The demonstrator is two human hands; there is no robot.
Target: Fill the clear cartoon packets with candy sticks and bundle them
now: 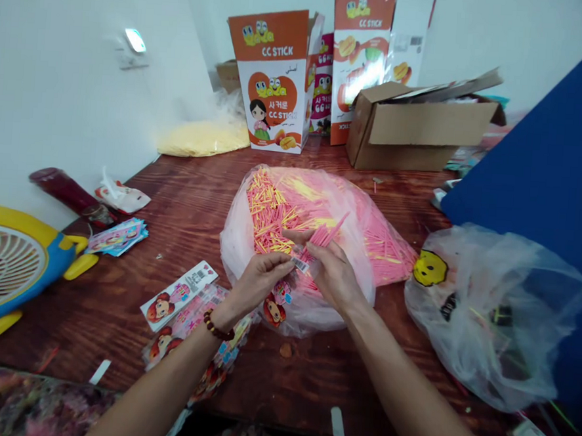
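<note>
A large clear plastic bag full of thin pink and yellow sticks lies in the middle of the table. Over its near side, my right hand grips a bunch of pink sticks, tips pointing up and to the right. My left hand pinches the edge of a small printed packet with a girl's face on it. The packet's top, with a barcode, meets the lower end of the bunch. Whether the stick ends are inside the packet, I cannot tell.
Printed packets and a card lie left of the bag. A yellow-blue fan stands far left. Printed boxes and an open carton line the back. At right sits another clear bag beside a blue panel.
</note>
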